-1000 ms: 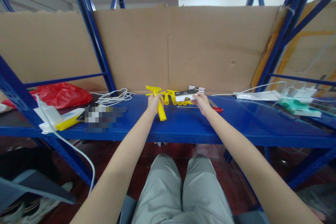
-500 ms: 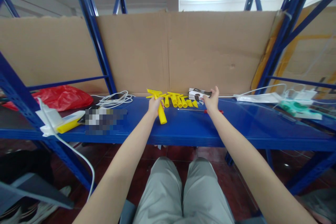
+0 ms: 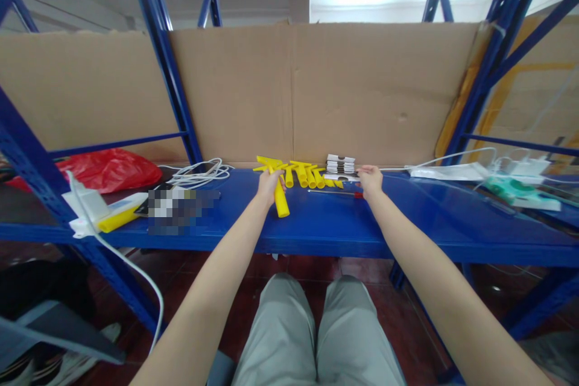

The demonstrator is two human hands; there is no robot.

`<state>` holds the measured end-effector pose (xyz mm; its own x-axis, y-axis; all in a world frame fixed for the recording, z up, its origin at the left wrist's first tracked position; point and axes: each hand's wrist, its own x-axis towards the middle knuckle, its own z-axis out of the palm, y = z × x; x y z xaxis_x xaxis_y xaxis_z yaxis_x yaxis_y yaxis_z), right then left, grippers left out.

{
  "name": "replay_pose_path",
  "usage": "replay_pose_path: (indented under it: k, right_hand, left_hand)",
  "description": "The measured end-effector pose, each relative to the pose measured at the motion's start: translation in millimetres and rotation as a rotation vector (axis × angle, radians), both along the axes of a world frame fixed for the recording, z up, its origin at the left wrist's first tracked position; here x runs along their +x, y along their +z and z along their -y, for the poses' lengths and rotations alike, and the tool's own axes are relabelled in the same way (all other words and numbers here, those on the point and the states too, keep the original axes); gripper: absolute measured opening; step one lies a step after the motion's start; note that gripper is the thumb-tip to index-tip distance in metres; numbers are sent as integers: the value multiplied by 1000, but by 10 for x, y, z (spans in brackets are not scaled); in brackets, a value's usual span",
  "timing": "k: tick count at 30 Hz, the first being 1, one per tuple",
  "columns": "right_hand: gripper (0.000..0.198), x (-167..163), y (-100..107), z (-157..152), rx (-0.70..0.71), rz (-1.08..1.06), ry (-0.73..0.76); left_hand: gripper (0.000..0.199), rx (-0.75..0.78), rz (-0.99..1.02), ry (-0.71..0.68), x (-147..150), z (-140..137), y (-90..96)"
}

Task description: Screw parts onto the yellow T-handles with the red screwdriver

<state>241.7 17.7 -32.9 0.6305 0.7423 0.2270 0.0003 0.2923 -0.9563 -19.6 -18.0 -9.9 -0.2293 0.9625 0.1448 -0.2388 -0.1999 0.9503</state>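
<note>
My left hand (image 3: pixel 268 187) is closed around a yellow T-shaped handle (image 3: pixel 281 200), its round grip pointing toward me and its wide head away. Right beside it on the blue shelf lies a row of similar yellow pieces (image 3: pixel 302 176). My right hand (image 3: pixel 371 181) is at the right side of a stack of flat white and black pieces (image 3: pixel 340 165). Its fingers are drawn together; what they pinch, if anything, is too small to tell. A screwdriver (image 3: pixel 335 192) with a red handle lies in front of the stack, its handle end partly under my right hand.
A cardboard sheet (image 3: pixel 362 90) stands behind the blue shelf (image 3: pixel 325 223). To the left are a coiled white cable (image 3: pixel 203 172), a red plastic bag (image 3: pixel 108 169) and a white power strip (image 3: pixel 85 202). A white strip (image 3: pixel 447 170) and a green-white item (image 3: pixel 515 192) lie right.
My right hand has come off the top of the stack, its fingers closing together at the stack's right side. The stack now looks neater. My left hand still holds the yellow handle.
</note>
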Motion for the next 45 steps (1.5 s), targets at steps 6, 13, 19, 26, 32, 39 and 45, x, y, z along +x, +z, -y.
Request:
replay_pose_path:
  k: [6, 13, 19, 26, 32, 39, 45]
  right_hand:
    - [26, -48, 82, 117, -16, -34, 7]
    - [21, -62, 123, 158, -33, -4, 23]
    - [12, -34, 106, 79, 169, 43, 45]
    - [45, 44, 42, -60, 387, 221, 54]
    - [35, 70, 44, -136, 372, 170, 114]
    - [19, 83, 177, -269, 251, 124, 57]
    - [21, 157, 267, -539, 117, 59, 6]
  left_hand:
    - [13, 3, 11, -9, 0, 2, 2]
    - [12, 8, -26, -22, 2, 19, 7]
    - [12, -9, -20, -11, 6, 2, 12]
    - [13, -25, 1, 0, 15, 20, 30]
    - [12, -42, -22, -13, 26, 36, 35]
    - [12, -44, -34, -64, 38, 57, 14]
    - [14, -46, -60, -103, 50, 61, 23]
